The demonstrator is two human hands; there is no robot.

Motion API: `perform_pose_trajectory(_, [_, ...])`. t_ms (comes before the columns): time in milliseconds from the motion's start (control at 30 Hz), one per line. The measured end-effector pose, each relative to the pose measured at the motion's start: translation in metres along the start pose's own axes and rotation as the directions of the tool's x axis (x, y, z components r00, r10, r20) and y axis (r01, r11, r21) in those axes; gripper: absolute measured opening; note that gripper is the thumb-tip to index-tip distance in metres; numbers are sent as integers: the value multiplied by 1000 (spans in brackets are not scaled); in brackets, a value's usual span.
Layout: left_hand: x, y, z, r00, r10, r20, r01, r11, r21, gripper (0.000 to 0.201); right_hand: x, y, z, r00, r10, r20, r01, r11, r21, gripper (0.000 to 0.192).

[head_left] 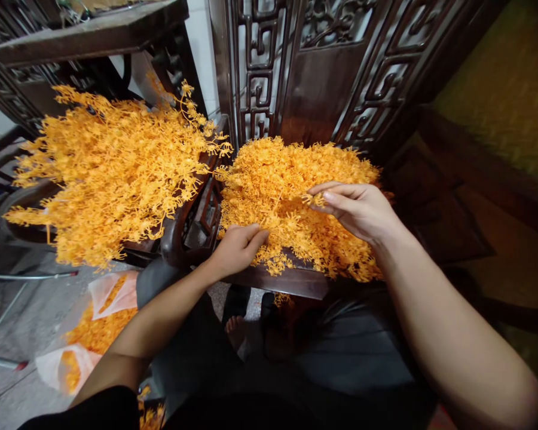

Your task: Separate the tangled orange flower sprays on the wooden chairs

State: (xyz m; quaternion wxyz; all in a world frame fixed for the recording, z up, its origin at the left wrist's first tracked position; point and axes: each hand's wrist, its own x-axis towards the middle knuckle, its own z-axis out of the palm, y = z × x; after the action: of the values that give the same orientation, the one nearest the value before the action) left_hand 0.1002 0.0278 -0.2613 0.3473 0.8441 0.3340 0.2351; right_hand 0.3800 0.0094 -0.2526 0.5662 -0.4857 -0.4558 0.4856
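Observation:
A heap of orange, branching plastic-looking pieces [296,161] covers the dark wooden seat in front of me. My right hand [356,209] is above the heap's right side, thumb and fingers pinched on a small orange piece [314,200]. At the heap's near left edge is my left hand [240,248], closed, with its thumb against the curled forefinger. Orange strands touch its fingertips, but what it grips is hidden behind the fingers.
Another large orange pile [112,173] rests on a chair at the left. On the floor stands a translucent bag [112,295] of orange pieces, near metal tubes [27,276]. A carved wooden chair back [327,89] rises behind the heap. The seat's front edge [287,283] is before my knees.

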Motion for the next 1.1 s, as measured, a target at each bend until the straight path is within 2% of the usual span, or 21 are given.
perform_pose_trajectory(167, [0, -1, 0, 1000, 16, -12, -16, 1000, 7, 43, 1, 3, 1, 1000, 13, -23, -12, 999, 53, 25])
perform_pose_trajectory(267, [0, -2, 0, 1000, 19, -12, -18, 1000, 11, 41, 8, 14, 2, 994, -18, -106, 23, 999, 47, 25])
perform_pose_trajectory(333, [1, -1, 1, 1000, 21, -9, -21, 1000, 17, 41, 13, 23, 3, 980, -85, -182, 74, 995, -63, 28])
perform_pose_trajectory(367, [1, -1, 2, 1000, 25, -7, -25, 999, 22, 41, 15, 26, 5, 971, -140, -195, 107, 979, -175, 29])
perform_pose_trajectory(400, [1, -1, 2, 999, 34, -5, -34, 999, 27, 40, 15, 27, 8, 961, -209, -181, 145, 938, -315, 28])
perform_pose_trajectory(467, [1, 0, 2, 998, 61, 1, -61, 997, 35, 39, 13, 23, 15, 933, -350, -87, 237, 777, -584, 25])
perform_pose_trajectory(533, [0, 1, 1, 996, 88, 11, -89, 995, 39, 37, 6, 12, 22, 890, -457, 5, 325, 625, -710, 23])
perform_pose_trajectory(567, [0, 2, 1, 995, 99, 17, -99, 994, 39, 36, 1, 5, 26, 879, -477, 31, 353, 604, -715, 22])
perform_pose_trajectory(633, [0, 3, -1, 993, 115, 30, -116, 993, 36, 35, -7, -6, 32, 916, -386, 110, 364, 681, -636, 19])
perform_pose_trajectory(667, [-1, 3, -1, 992, 123, 38, -124, 992, 33, 35, -11, -10, 35, 939, -286, 188, 342, 744, -574, 19])
perform_pose_trajectory(700, [-1, 2, -1, 990, 132, 49, -133, 991, 29, 36, -14, -13, 38, 943, -178, 282, 306, 799, -518, 21])
perform_pose_trajectory(767, [-2, 1, 0, 987, 144, 77, -147, 989, 23, 38, -17, -13, 44, 899, -12, 438, 238, 853, -465, 28])
perform_pose_trajectory(800, [-2, 0, 1, 986, 143, 89, -146, 989, 25, 39, -18, -11, 47, 882, 23, 470, 225, 857, -463, 31])
perform_pose_trajectory(867, [-1, -2, 2, 987, 121, 106, -126, 991, 38, 40, -18, -6, 52, 889, 28, 457, 222, 846, -485, 35])
perform_pose_trajectory(933, [0, -1, 3, 990, 81, 118, -87, 995, 51, 41, -19, -2, 57, 920, 30, 392, 194, 832, -519, 38])
perform_pose_trajectory(1033, [6, 4, 1, 984, -2, 177, 8, 1000, -30, 43, -22, 1, 61, 964, 117, 238, 37, 829, -558, 41])
perform_pose_trajectory(1100, [10, 7, -3, 968, -73, 242, 114, 981, -157, 46, -23, -2, 58, 964, 210, 166, -91, 840, -535, 41])
